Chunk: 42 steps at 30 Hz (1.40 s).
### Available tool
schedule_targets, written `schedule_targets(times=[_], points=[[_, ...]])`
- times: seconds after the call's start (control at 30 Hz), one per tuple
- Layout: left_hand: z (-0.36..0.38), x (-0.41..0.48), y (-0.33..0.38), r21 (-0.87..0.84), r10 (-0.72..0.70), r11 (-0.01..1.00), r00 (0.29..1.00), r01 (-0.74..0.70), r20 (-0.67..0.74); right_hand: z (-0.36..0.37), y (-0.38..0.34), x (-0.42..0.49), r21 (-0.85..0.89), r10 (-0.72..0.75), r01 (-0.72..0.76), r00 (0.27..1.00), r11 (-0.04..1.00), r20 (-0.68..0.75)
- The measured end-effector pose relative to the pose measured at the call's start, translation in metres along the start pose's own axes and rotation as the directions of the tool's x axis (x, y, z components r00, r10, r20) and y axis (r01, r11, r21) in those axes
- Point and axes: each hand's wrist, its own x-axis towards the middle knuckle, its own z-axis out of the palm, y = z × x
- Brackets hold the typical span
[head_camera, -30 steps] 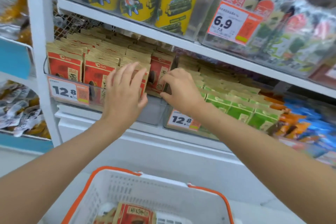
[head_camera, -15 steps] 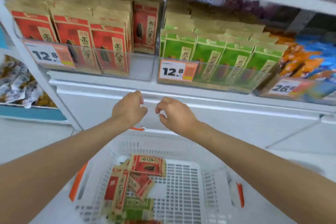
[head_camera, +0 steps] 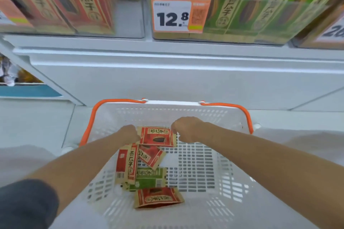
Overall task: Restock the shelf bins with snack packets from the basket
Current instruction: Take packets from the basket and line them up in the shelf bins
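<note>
A white basket (head_camera: 230,117) with orange handles stands on the floor below the shelf. Several snack packets lie inside it: a red packet (head_camera: 158,136) on top at the far side, two more red ones (head_camera: 127,163) (head_camera: 158,198) and a green one (head_camera: 149,178) nearer me. My left hand (head_camera: 129,134) has its fingers curled at the top red packet's left end. My right hand (head_camera: 186,129) has its fingers curled at the packet's right end. The fingertips are hidden under both hands. Above are a clear bin of red packets (head_camera: 128,15) and a clear bin of green packets (head_camera: 242,15).
A 12.8 price tag (head_camera: 172,16) hangs on the green bin's front. The white shelf base (head_camera: 186,72) runs between the bins and the basket. Another tagged bin (head_camera: 327,31) sits at far right. A lower side shelf with a blue edge (head_camera: 28,92) is at left.
Both hands dropped from the shelf bins down into the basket and closed on the top red packet's ends. The view tilted down and moved closer to the shelf.
</note>
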Motion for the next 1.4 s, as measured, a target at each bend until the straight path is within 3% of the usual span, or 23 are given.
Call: schedule_targets(times=[0.13, 0.27, 0.37, 0.5, 0.6, 0.7, 0.87, 1.0, 1.2, 1.3, 1.33, 1.4], points=[[0.032, 0.024, -0.009, -0.398, -0.148, 0.906, 0.989, 0.143, 0.019, -0.001, 0.008, -0.001, 0.024, 0.017, -0.018, 1.000, 1.000, 0.012], [0.043, 0.032, -0.007, -0.453, -0.193, 0.879, 0.980, 0.152, -0.046, -0.005, 0.015, -0.006, 0.071, 0.047, -0.049, 0.999, 0.996, 0.022], [0.038, 0.028, 0.008, -0.410, -0.160, 0.904, 0.985, 0.122, -0.060, -0.009, 0.017, -0.007, 0.093, 0.058, -0.060, 0.998, 0.994, 0.020], [0.011, 0.006, 0.042, -0.244, 0.050, 0.967, 0.993, -0.074, -0.104, -0.027, 0.012, -0.016, 0.154, 0.066, -0.052, 0.994, 0.987, -0.086], [-0.017, -0.011, 0.062, -0.113, 0.219, 0.962, 0.948, -0.250, -0.230, -0.044, 0.008, -0.032, 0.174, 0.077, -0.037, 0.970, 0.984, -0.231], [-0.053, -0.043, 0.077, -0.034, 0.384, 0.914, 0.889, -0.404, -0.249, -0.059, 0.007, -0.050, 0.186, 0.060, -0.001, 0.948, 0.983, -0.312], [-0.120, -0.118, 0.072, -0.016, 0.592, 0.781, 0.748, -0.625, -0.301, -0.083, -0.004, -0.082, 0.378, 0.056, 0.098, 0.925, 0.921, -0.377], [-0.150, -0.151, 0.056, -0.109, 0.616, 0.675, 0.638, -0.730, -0.462, -0.105, -0.019, -0.092, 0.392, 0.049, 0.182, 0.859, 0.902, -0.510], [-0.182, -0.165, 0.065, -0.138, 0.575, 0.550, 0.494, -0.823, -0.652, -0.162, -0.026, -0.108, 0.359, 0.099, 0.149, 0.803, 0.921, -0.588], [-0.202, -0.172, 0.063, -0.022, 0.446, 0.565, 0.328, -0.825, -0.833, -0.196, -0.027, -0.122, 0.322, 0.097, 0.135, 0.785, 0.937, -0.611], [-0.210, -0.173, 0.061, 0.051, 0.381, 0.616, 0.241, -0.786, -0.892, -0.210, -0.029, -0.128, 0.307, 0.098, 0.128, 0.777, 0.943, -0.622], [-0.226, -0.175, 0.056, 0.197, 0.265, 0.718, 0.001, -0.668, -0.964, -0.241, -0.038, -0.142, 0.296, 0.109, 0.124, 0.743, 0.947, -0.660]])
